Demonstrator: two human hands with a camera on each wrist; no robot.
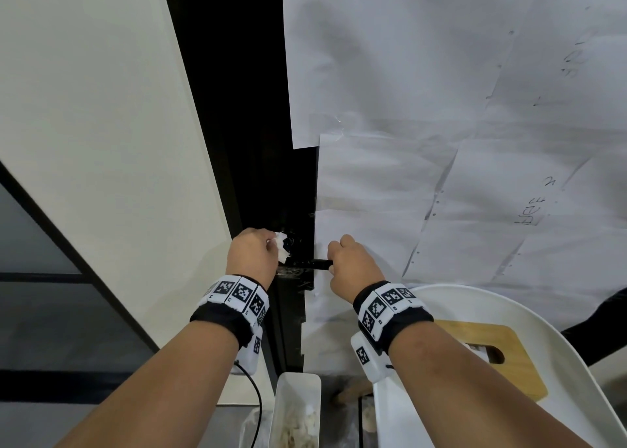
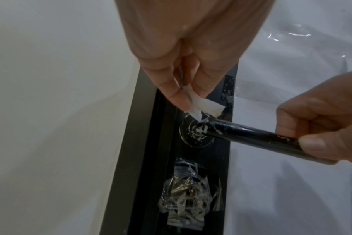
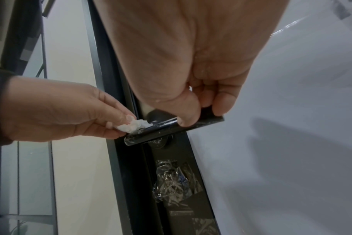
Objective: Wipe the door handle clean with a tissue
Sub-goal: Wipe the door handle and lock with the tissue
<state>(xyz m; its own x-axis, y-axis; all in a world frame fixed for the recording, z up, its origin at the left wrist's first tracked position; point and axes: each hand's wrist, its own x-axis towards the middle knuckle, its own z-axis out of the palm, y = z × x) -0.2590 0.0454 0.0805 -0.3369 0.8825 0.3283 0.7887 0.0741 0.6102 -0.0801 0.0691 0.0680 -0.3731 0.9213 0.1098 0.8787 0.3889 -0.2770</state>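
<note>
A black lever door handle point(image 1: 310, 263) point(image 2: 249, 136) point(image 3: 163, 129) juts from the dark door edge, flecked with white specks. My left hand point(image 1: 252, 254) point(image 2: 183, 82) point(image 3: 74, 114) pinches a small crumpled white tissue point(image 1: 281, 247) point(image 2: 203, 106) point(image 3: 132, 125) between thumb and fingers and holds it against the handle's pivot end by the round rose point(image 2: 195, 135). My right hand point(image 1: 349, 264) point(image 2: 319, 127) point(image 3: 199, 101) grips the handle's free end, thumb under and fingers over.
Paper sheets point(image 1: 441, 125) cover the door face on the right. Crinkled clear plastic point(image 2: 189, 195) wraps the lock below the handle. A cream wall point(image 1: 101, 142) lies left. Below are a white chair point(image 1: 509, 311) with a wooden board point(image 1: 502, 342) and a white container point(image 1: 297, 410).
</note>
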